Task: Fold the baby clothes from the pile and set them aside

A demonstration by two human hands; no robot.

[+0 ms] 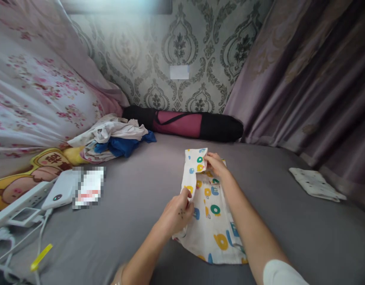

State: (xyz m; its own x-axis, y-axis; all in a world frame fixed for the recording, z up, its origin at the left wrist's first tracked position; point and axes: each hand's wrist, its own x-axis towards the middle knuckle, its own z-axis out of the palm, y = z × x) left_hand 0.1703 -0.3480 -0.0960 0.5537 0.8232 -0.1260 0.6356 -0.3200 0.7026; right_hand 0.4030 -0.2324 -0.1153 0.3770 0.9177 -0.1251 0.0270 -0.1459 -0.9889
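Note:
A white garment (206,237) with a yellow, blue and green print lies on the grey bedsheet in front of me; it looks like a small child's top, though its exact kind is hard to make out. My left hand (178,209) pinches the left edge of the cloth, thumb on top. Farther up, my right hand (216,164) grips the folded-over strip near its upper end. Part of the garment's right side is hidden under my right forearm.
To the right lies a folded white cloth (317,184). On the left are a power strip (24,202), a white power bank (62,188), cables, a yellow tie (41,257) and a pig cushion (18,186). Behind sit crumpled clothes (117,136) and a long black-and-maroon bag (182,123).

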